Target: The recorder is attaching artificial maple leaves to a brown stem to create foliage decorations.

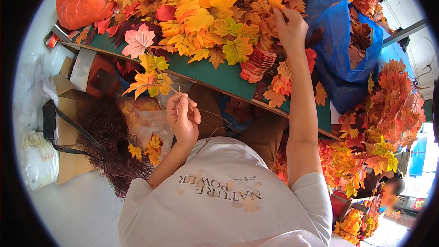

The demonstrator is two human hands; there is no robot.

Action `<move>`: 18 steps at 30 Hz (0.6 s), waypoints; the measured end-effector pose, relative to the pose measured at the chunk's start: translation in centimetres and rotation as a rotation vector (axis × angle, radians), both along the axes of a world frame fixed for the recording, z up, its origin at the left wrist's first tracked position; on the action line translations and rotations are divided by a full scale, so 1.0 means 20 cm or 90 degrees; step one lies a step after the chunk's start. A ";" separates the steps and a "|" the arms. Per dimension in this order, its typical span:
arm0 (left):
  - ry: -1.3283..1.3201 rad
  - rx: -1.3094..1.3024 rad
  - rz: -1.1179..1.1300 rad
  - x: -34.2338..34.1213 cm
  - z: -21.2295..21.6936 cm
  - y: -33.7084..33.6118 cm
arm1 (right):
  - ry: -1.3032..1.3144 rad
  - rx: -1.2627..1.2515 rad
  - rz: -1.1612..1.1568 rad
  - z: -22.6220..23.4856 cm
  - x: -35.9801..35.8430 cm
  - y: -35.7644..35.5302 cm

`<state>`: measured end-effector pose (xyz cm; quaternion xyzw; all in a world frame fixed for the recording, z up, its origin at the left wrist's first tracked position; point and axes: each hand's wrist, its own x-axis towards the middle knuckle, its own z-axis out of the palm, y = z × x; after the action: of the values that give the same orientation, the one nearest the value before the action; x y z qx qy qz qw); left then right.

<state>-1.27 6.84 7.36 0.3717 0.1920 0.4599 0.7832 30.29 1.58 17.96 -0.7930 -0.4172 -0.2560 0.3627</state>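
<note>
Near the table's front edge, my left hand (182, 115) is closed in a pinch round the thin brown stem of an artificial maple branch (157, 77). Pink, orange and yellow-green leaves spread from its upper end, and the bare stem trails down across my lap. My right hand (291, 28) reaches over the table and pinches an orange artificial maple leaf (273, 0), slightly blurred. Below and left of that hand lies a big heap of yellow, orange and green maple leaves (206, 11). A neat stack of red leaves (258, 65) sits at the heap's front.
The green tabletop (196, 74) has a wooden edge. A red-orange bag (87, 2) lies at the far left; a blue plastic bag (327, 23) of leaves stands right. Leafy branches (379, 119) hang at the right. Dark twigs (109, 142) and a cardboard box (67, 132) are lower left.
</note>
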 end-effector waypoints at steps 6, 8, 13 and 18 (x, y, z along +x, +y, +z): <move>0.027 0.008 -0.001 -0.02 0.03 -0.03 | 0.146 0.061 0.247 0.06 -0.08 -0.03; 0.080 0.104 -0.004 -0.06 0.02 -0.02 | 0.033 -0.458 0.094 0.07 -0.06 -0.19; 0.051 0.108 -0.083 -0.01 0.13 -0.03 | 0.037 -0.440 0.071 -0.10 0.00 -0.41; -0.019 0.074 -0.154 0.07 0.17 -0.05 | -0.041 -0.385 0.008 -0.01 -0.10 -0.41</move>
<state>0.05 5.75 10.71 0.4301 0.1070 0.3784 0.8126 28.34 -6.64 17.72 -0.8539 -0.4906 -0.1431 0.0982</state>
